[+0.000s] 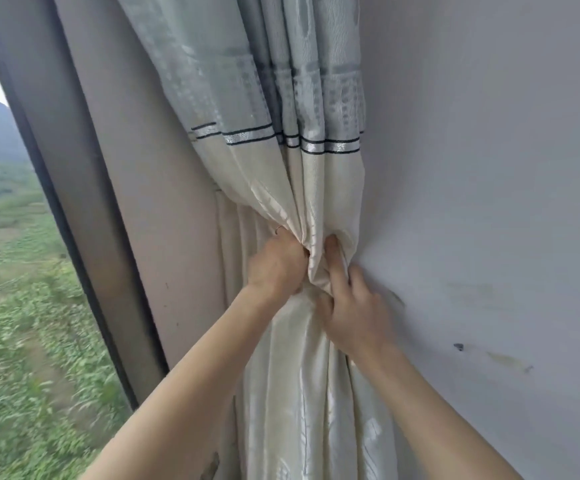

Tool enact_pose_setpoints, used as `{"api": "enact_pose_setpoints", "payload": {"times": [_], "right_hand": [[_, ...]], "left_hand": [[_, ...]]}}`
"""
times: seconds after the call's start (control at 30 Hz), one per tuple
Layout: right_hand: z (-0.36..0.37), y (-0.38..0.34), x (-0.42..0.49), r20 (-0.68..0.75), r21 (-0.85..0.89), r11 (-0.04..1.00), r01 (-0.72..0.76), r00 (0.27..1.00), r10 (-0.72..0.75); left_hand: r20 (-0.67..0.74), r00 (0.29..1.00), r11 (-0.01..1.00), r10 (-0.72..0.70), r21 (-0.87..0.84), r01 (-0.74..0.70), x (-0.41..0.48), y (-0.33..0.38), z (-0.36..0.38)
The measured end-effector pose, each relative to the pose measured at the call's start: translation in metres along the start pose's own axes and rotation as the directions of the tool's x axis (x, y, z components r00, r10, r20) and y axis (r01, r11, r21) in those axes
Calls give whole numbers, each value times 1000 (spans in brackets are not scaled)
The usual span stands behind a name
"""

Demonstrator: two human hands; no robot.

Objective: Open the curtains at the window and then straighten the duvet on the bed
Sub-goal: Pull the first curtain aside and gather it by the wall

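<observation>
The curtain [302,188] hangs bunched against the wall at the right side of the window, grey-green on top and cream below, with a silver and black band between. It is pinched together at mid-height. My left hand [276,265] grips the gathered cream fabric from the left. My right hand [354,306] holds the same bunch from the right, its fingers pressed into the folds. A small metal ring [279,229] shows just above my left hand. The bed and duvet are out of view.
The window's dark frame [74,244] and its beige reveal [150,216] run down the left side, with green fields outside [15,323]. A pale grey wall [489,168] with a few dark marks fills the right.
</observation>
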State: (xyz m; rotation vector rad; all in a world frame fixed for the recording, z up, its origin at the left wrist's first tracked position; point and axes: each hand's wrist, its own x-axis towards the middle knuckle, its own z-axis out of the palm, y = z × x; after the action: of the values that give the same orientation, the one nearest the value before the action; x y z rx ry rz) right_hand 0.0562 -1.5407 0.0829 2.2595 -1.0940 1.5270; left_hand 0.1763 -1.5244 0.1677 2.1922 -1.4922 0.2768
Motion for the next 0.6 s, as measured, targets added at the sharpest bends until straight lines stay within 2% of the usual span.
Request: {"api": "enact_pose_setpoints", "payload": {"times": [0.07,0.23,0.37,0.47,0.53,0.6], "right_hand": [[1,-1,0,6,35,999,4,1000,-4],[-10,-9,-2,59,-14,998,-66,996,67],[-26,-14,-8,185,-67,991,-113,975,124],[-44,-25,-16,307,-127,973,-191,926,222],[-56,-36,-25,337,-137,965,-225,905,259],[-71,-58,-28,332,-148,945,-290,886,324]], "left_hand": [[16,1000,1000,-20,-21,21,-1,-5,4],[96,995,993,-15,-113,26,-5,-6,-9],[188,982,987,-4,-157,35,-17,-19,-16],[271,962,990,42,-143,-3,-35,-35,-18],[312,943,972,114,-232,-41,-44,-48,-18],[240,949,895,203,-439,-81,-55,-61,-26]]}}
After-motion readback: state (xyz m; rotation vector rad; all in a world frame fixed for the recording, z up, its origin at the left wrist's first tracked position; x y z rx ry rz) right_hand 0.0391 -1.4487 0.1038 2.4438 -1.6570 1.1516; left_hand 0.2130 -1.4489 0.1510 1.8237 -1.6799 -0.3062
